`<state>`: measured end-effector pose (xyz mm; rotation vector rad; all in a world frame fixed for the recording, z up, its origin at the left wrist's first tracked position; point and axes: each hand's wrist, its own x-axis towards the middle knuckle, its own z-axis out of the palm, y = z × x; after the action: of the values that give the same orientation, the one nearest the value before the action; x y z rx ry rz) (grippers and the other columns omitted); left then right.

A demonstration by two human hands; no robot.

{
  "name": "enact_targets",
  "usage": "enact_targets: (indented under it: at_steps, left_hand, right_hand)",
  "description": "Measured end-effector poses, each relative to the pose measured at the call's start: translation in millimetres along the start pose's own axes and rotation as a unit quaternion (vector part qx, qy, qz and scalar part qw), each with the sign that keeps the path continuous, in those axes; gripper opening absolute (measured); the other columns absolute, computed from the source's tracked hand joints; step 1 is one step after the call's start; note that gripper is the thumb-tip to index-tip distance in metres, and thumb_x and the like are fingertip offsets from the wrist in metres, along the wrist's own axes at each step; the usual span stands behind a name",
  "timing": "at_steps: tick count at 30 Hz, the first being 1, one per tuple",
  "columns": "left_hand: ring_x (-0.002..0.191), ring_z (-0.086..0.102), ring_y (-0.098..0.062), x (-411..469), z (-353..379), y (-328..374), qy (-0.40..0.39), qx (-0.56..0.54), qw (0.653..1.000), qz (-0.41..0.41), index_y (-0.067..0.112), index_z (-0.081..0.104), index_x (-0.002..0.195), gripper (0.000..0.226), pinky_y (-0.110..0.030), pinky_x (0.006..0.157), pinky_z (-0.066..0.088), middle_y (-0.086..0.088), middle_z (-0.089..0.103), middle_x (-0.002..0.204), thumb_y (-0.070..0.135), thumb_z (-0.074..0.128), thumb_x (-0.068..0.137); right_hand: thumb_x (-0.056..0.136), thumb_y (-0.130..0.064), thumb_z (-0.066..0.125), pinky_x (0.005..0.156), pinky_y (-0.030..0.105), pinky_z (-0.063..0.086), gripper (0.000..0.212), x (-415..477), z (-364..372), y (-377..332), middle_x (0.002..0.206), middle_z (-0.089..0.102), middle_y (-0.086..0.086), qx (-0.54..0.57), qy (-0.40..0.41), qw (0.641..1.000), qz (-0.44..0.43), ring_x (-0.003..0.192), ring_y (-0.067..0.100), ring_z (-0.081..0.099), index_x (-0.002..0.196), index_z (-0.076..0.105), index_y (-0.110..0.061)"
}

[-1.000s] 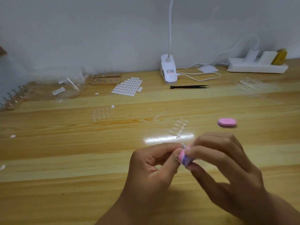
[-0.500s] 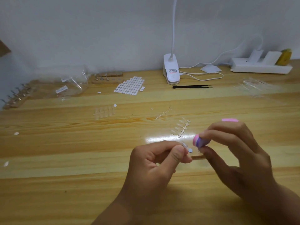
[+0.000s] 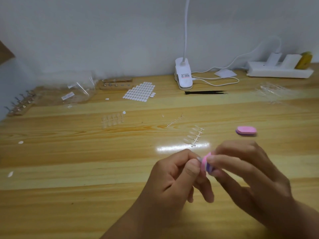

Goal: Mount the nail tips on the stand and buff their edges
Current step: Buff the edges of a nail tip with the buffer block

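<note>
My left hand [image 3: 179, 178] pinches a small stick with a clear nail tip [image 3: 199, 159] on its end, held up between thumb and fingers. My right hand [image 3: 248, 173] grips a small pink and purple buffer block [image 3: 207, 164] and holds it against the tip. A strip of clear nail tips on a sprue [image 3: 194, 136] lies on the wooden table [image 3: 86, 161] just beyond my hands. A wooden stand with metal holders [image 3: 19, 104] sits at the far left. A second wooden stand [image 3: 115, 83] is at the back.
A second pink buffer block [image 3: 246, 131] lies to the right. An empty sprue [image 3: 175, 120], a sheet of white adhesive tabs [image 3: 139, 92], loose clear tips [image 3: 112, 119], plastic bags [image 3: 76, 90], black tweezers [image 3: 205, 92], a clip lamp [image 3: 183, 76] and a power strip [image 3: 279, 70] stand further back.
My right hand drew the buffer away up and to the right half a second ago, and has now brought it back against the nail tip. My left hand stays in place.
</note>
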<state>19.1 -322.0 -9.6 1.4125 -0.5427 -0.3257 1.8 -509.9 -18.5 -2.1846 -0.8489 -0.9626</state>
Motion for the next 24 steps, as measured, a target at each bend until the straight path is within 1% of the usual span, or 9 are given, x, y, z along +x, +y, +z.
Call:
enact_targets:
  at_steps: [2, 4, 6, 9, 12, 14, 18, 21, 24]
  left_hand:
    - [0.051, 0.060, -0.017, 1, -2, 2, 0.000, -0.002, 1.000, -0.004, 0.025, 0.058, 0.080, 0.024, -0.022, 0.048, 0.041, 0.002, 0.062, 0.057, 0.031, 0.041, 0.095]
    - [0.047, 0.056, -0.016, 3, -3, 3, -0.008, -0.012, 1.000, -0.019, 0.027, 0.057, 0.077, 0.025, -0.023, 0.046, 0.038, 0.005, 0.057, 0.053, 0.031, 0.042, 0.096]
    - [0.045, 0.054, -0.014, 2, -3, 3, -0.031, -0.032, 0.998, -0.044, 0.024, 0.055, 0.078, 0.028, -0.026, 0.046, 0.036, 0.006, 0.053, 0.051, 0.025, 0.039, 0.101]
    - [0.045, 0.055, -0.014, 1, -4, 2, -0.084, -0.069, 0.990, -0.084, 0.021, 0.052, 0.078, 0.029, -0.027, 0.046, 0.036, 0.004, 0.049, 0.052, 0.022, 0.034, 0.101]
    - [0.047, 0.055, -0.015, 3, -8, 3, -0.095, -0.104, 0.983, -0.118, 0.022, 0.049, 0.077, 0.029, -0.027, 0.047, 0.035, 0.002, 0.048, 0.055, 0.026, 0.034, 0.101]
    - [0.047, 0.055, -0.014, 3, -10, 3, -0.103, -0.118, 0.980, -0.121, 0.020, 0.049, 0.078, 0.029, -0.026, 0.047, 0.035, 0.003, 0.047, 0.056, 0.026, 0.034, 0.102]
    - [0.045, 0.054, -0.011, 3, -11, 1, -0.140, -0.148, 0.972, -0.119, 0.015, 0.049, 0.083, 0.027, -0.023, 0.046, 0.040, 0.006, 0.046, 0.055, 0.028, 0.038, 0.104]
    - [0.045, 0.054, -0.012, 4, -14, 1, -0.142, -0.166, 0.967, -0.129, 0.021, 0.048, 0.079, 0.027, -0.021, 0.047, 0.041, 0.006, 0.046, 0.055, 0.030, 0.039, 0.103]
    - [0.046, 0.055, -0.012, 4, -15, 0, -0.153, -0.176, 0.964, -0.131, 0.015, 0.047, 0.081, 0.028, -0.021, 0.048, 0.042, 0.007, 0.047, 0.056, 0.031, 0.039, 0.102]
  right_hand:
    - [0.091, -0.008, 0.064, 0.094, 0.026, 0.045, 0.024, 1, -3, 8, 0.105, 0.064, 0.007, -0.032, 0.000, 0.999, 0.009, 0.100, 0.019, 0.060, 0.114, 0.059, -0.009]
    - [0.090, -0.008, 0.064, 0.093, 0.028, 0.046, 0.027, 2, -3, 8, 0.106, 0.063, 0.006, -0.024, 0.018, 0.999, 0.026, 0.101, 0.017, 0.061, 0.115, 0.059, -0.010]
    - [0.092, -0.008, 0.064, 0.094, 0.027, 0.045, 0.025, 2, 0, 0, 0.108, 0.062, 0.004, -0.005, 0.026, 1.000, 0.001, 0.102, 0.018, 0.060, 0.116, 0.059, -0.009]
    - [0.092, -0.003, 0.063, 0.095, 0.026, 0.043, 0.026, -3, 1, 0, 0.112, 0.059, 0.005, -0.019, -0.010, 0.999, -0.042, 0.104, 0.020, 0.059, 0.118, 0.060, -0.006]
    - [0.092, -0.004, 0.062, 0.096, 0.027, 0.042, 0.026, -2, -3, 11, 0.107, 0.062, 0.008, -0.035, -0.009, 0.999, 0.001, 0.102, 0.021, 0.059, 0.117, 0.060, -0.008]
    - [0.092, -0.007, 0.061, 0.096, 0.028, 0.043, 0.025, 0, -2, 6, 0.109, 0.061, 0.006, -0.014, 0.008, 1.000, 0.012, 0.103, 0.020, 0.060, 0.117, 0.059, -0.010]
    - [0.095, -0.006, 0.060, 0.095, 0.026, 0.043, 0.022, -2, 2, -2, 0.112, 0.058, 0.005, -0.003, -0.007, 0.999, -0.039, 0.105, 0.019, 0.058, 0.116, 0.060, -0.006]
    - [0.091, -0.004, 0.060, 0.097, 0.026, 0.041, 0.025, 0, -3, 8, 0.108, 0.061, 0.008, -0.029, -0.005, 1.000, 0.002, 0.103, 0.021, 0.059, 0.116, 0.059, -0.008]
    - [0.095, -0.007, 0.058, 0.095, 0.029, 0.043, 0.023, 0, 0, 0, 0.110, 0.061, 0.006, 0.007, 0.018, 1.000, 0.001, 0.104, 0.020, 0.060, 0.118, 0.058, -0.009]
